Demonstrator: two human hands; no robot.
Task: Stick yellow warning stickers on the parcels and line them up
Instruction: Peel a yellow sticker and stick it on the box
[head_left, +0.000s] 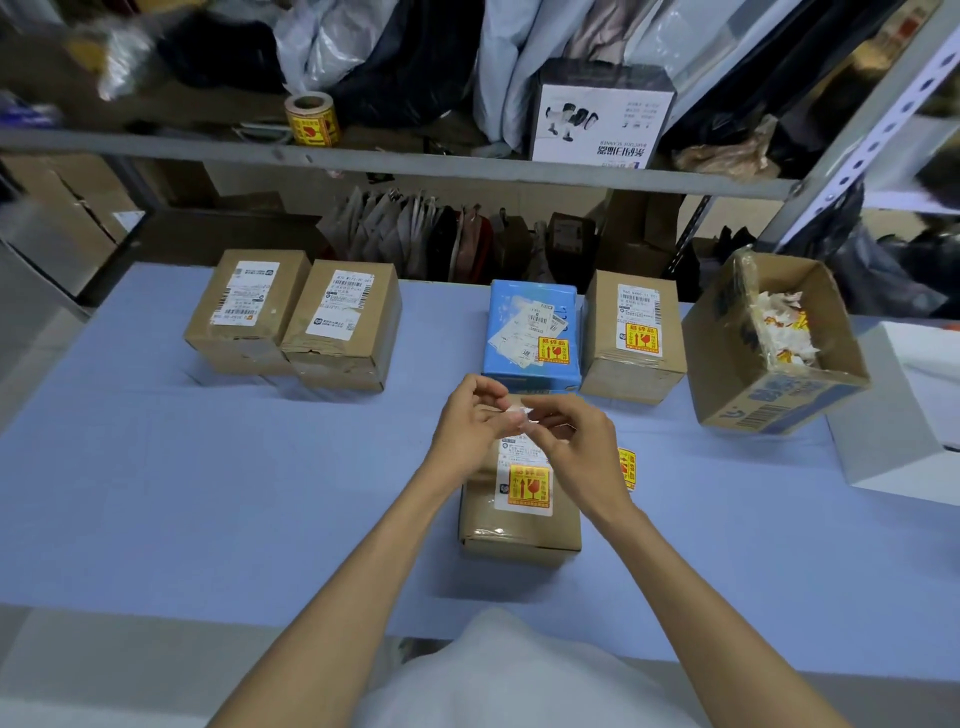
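Observation:
A brown parcel (519, 525) lies in front of me with a yellow warning sticker (529, 486) on its top. Above it, my left hand (470, 431) and my right hand (574, 449) pinch a small white scrap of backing paper (519, 414) between their fingertips. A strip of yellow stickers (627, 467) lies on the table just right of that parcel. At the back right, a blue parcel (532, 332) and a brown parcel (631, 338) each carry a yellow sticker. Two brown parcels (249, 312) (343, 325) at the back left bear only white labels.
An open cardboard box (774, 343) holding crumpled backing scraps stands at the right. A white box (914, 405) sits at the far right edge. A roll of yellow stickers (311, 118) rests on the shelf above. The table has a blue cover (208, 493).

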